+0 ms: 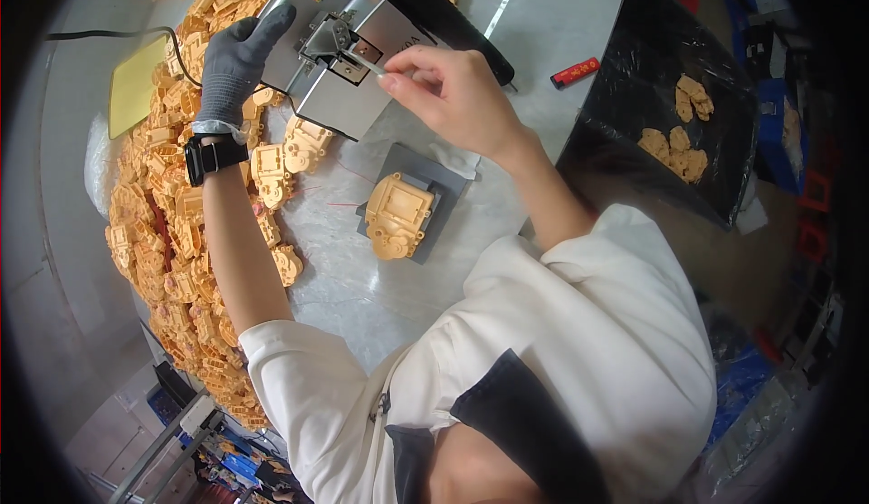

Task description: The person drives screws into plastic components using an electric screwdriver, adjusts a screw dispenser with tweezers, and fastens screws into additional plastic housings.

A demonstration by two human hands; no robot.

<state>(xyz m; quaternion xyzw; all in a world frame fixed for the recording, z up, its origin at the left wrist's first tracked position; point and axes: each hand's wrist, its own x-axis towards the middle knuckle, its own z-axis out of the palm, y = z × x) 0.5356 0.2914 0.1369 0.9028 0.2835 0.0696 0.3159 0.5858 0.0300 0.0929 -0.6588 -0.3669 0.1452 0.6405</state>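
My left hand (233, 68), in a grey knitted glove, grips the left edge of a silver metal box (339, 108) tilted on the table. A small metal mechanism (331, 39) with a rectangular opening sits on the box's face. Bare, my right hand (460, 97) pinches a thin pale rod (369, 64), its tip at that opening. The rod's exact kind is not clear. Nearer to me, an orange plastic housing (398, 213) lies on a dark grey pad (409, 162). A black cylindrical tool (433, 14), resembling an electric screwdriver, lies along the box's upper right side.
A large heap of orange plastic housings (186, 300) runs down the table's left side, beside a yellow sheet (138, 86). To the right are a small red object (576, 71) and a black-lined tray (634, 79) with a few orange pieces (674, 153). A black cable (118, 33) crosses at upper left.
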